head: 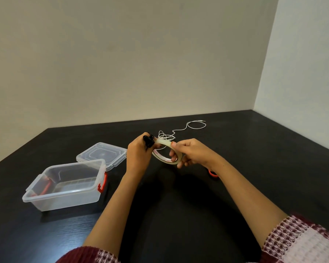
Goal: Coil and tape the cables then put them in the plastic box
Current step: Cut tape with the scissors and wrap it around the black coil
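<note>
My left hand [138, 153] grips a coiled black cable [148, 141] above the middle of the black table. My right hand [188, 153] holds a roll of clear tape [164, 150], fingers through its core and thumb on its outer rim. The roll touches the black cable at its upper left end. A thin white cable [179, 130] lies loose on the table behind my hands, partly bunched, its plug end trailing to the right. The clear plastic box [65, 185] with red latches stands open at the left.
The box's clear lid [102, 154] lies flat behind the box. An orange-handled object [213, 173], likely scissors, shows under my right forearm. The table [179, 205] meets walls at the back and right.
</note>
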